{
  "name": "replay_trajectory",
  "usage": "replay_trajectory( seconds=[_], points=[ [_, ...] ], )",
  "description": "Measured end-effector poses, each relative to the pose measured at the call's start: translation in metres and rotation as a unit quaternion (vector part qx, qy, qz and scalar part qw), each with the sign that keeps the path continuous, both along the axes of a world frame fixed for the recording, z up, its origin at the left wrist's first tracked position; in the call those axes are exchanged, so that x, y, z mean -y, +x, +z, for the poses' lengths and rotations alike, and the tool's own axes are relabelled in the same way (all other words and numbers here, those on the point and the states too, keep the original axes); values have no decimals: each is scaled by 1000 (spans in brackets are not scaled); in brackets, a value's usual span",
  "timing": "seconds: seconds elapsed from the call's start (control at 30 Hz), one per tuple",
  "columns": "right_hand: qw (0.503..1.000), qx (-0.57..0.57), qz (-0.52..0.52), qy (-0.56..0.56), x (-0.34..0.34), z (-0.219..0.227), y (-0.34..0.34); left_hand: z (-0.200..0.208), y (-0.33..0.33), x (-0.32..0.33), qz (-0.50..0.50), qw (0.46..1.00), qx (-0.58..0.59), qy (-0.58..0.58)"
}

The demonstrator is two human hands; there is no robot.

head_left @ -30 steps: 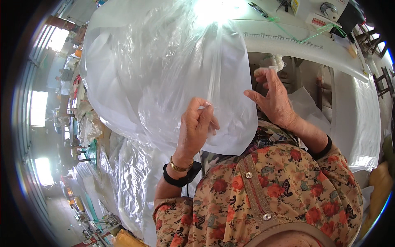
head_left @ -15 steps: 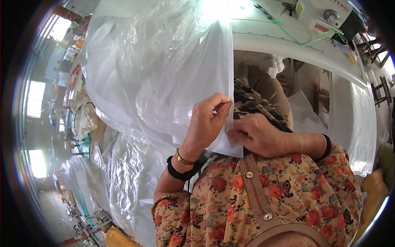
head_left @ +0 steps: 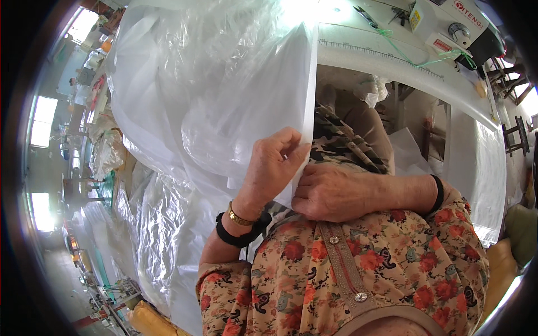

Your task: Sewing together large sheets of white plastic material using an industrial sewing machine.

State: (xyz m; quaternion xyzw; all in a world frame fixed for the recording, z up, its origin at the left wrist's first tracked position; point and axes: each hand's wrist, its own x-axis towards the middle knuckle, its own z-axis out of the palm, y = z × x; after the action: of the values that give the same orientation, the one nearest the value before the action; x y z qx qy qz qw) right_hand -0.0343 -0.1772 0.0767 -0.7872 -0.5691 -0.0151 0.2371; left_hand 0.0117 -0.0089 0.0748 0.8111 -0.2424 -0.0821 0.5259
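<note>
white tabletop [head_left: 350,32]: upper right, with a ruler strip [head_left: 386,55] along its front edge. on it, small snips [head_left: 365,17], a loose green string [head_left: 399,51] and a white machine box with a dial [head_left: 445,25]. camouflage cloth [head_left: 344,148]: over the person's lap, right of the sheet. crumpled clear plastic [head_left: 168,229]: lower left. the sheet covers the tabletop's left part.

yellow-brown sack [head_left: 152,320]: bottom left, contents cannot be told.

milky plastic sheet [head_left: 218,101]: spread from the tabletop down toward the lap, its straight right edge facing the hands.

left hand [head_left: 273,165]: thumb and fingers together, pinched on that edge.

right hand [head_left: 325,193]: just below, fingers curled at the edge's lower end; whether clamped, cannot tell.
</note>
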Motion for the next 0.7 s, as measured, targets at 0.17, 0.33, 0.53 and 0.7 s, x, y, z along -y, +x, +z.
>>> replay_trajectory(
  seconds=[0.17, 0.33, 0.53, 0.7],
  points=[
    [926, -200, -161, 276, 27, -44, 58, 6, 7, -21, 42, 999, 15, -5],
    [901, -203, -327, 199, -10, -76, 123, 63, 8, -11, 28, 990, 100, 100],
    [933, -244, -232, 128, -7, -44, 124, 44, -4, -3, -39, 968, 182, 170],
    [947, -290, -137, 32, 4, -36, 127, 5, -11, -2, -27, 964, 199, 177]
  ],
)
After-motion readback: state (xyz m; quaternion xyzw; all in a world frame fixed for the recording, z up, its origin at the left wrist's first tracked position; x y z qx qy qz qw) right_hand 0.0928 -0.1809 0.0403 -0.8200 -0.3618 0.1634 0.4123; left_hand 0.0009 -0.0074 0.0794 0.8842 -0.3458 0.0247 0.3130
